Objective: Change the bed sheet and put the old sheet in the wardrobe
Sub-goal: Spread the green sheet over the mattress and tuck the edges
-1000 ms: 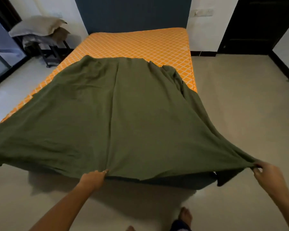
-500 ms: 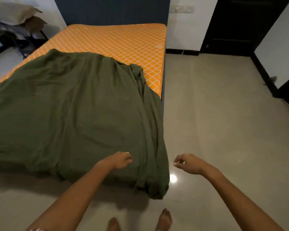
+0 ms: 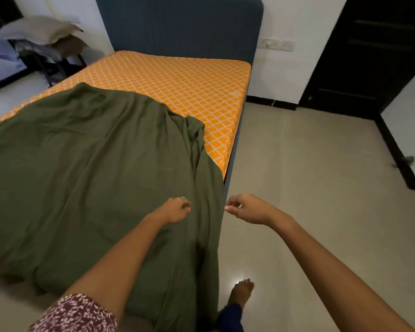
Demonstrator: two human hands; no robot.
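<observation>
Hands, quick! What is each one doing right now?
Left hand: loosely curled over the green sheet, holding nothing.
Right hand: loosely curled over the floor, holding nothing.

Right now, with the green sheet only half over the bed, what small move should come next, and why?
Probably take the bunched fold with the right hand and pull it toward the headboard. The sheet leaves the orange mattress bare there, and both hands hold nothing.

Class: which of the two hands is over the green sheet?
The left hand, above the green sheet; the right hand hangs over the floor.
</observation>
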